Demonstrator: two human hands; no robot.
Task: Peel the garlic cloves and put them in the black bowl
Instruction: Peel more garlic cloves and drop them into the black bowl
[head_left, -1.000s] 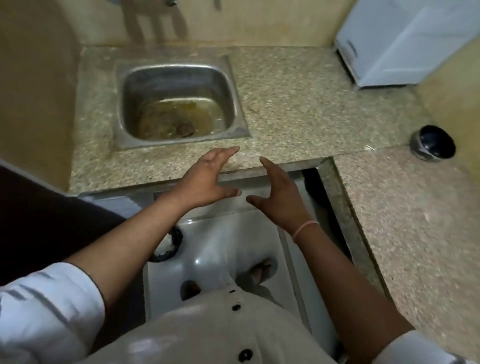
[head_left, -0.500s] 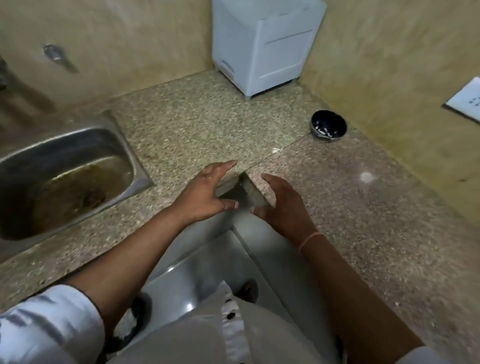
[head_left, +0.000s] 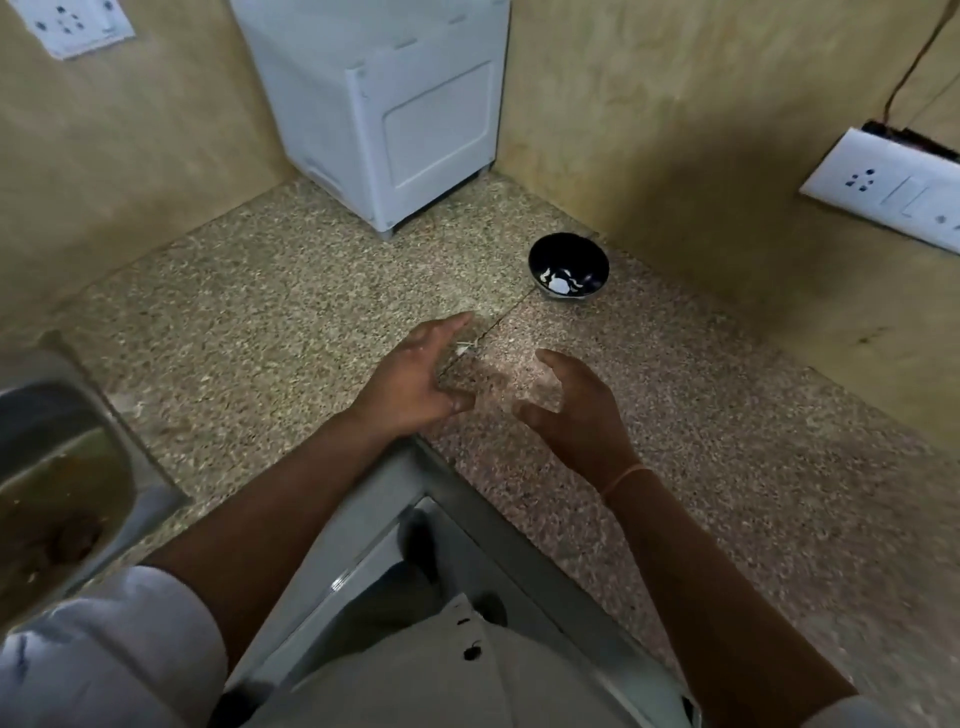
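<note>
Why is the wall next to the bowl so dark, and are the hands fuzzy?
Head view: a broad shadow darkens the wall beside the black bowl; a brighter patch lights the counter between the left hand and right hand; both hands look slightly smeared, probably motion; the white bits in the bowl are too bright to identify.

Counter (head_left: 291, 322): speckled stone, granite-like, fairly matt, grainy to the eye. Sink (head_left: 62, 441): steel, dull sheen, stained inside. Black bowl (head_left: 569, 254): glossy, possibly glazed ceramic; blur hides detail. White cabinet (head_left: 405, 109): smooth plastic, satin. Walls (head_left: 675, 130): matt, mottled yellow. Sleeve (head_left: 119, 649): white woven cloth.
</note>
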